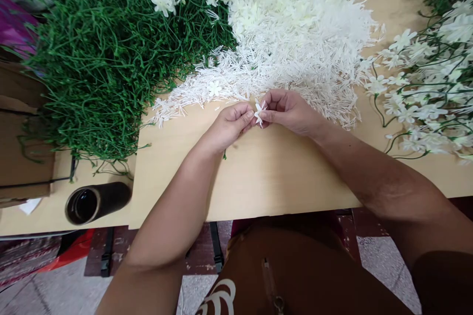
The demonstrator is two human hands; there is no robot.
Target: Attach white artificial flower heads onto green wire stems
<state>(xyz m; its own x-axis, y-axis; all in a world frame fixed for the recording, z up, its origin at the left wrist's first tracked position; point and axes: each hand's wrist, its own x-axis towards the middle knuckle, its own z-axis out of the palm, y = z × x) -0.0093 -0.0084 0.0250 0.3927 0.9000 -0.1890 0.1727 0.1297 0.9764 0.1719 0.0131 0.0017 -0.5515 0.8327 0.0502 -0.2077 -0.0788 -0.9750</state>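
Note:
My left hand [231, 125] and my right hand [286, 108] meet over the wooden table [258, 177], both pinched on one small white artificial flower [259, 110]. A thin green stem tip [224, 156] shows under my left hand. Just beyond my fingers lies a big heap of white flower parts [291, 44]. A pile of green plastic stems [103, 64] lies to the left.
Finished white flowers on green stems [424, 93] lie at the right. A dark cylinder [96, 202] lies on its side at the table's near left. A brown cardboard box [22, 147] stands at the far left. The table's front edge is close to my body.

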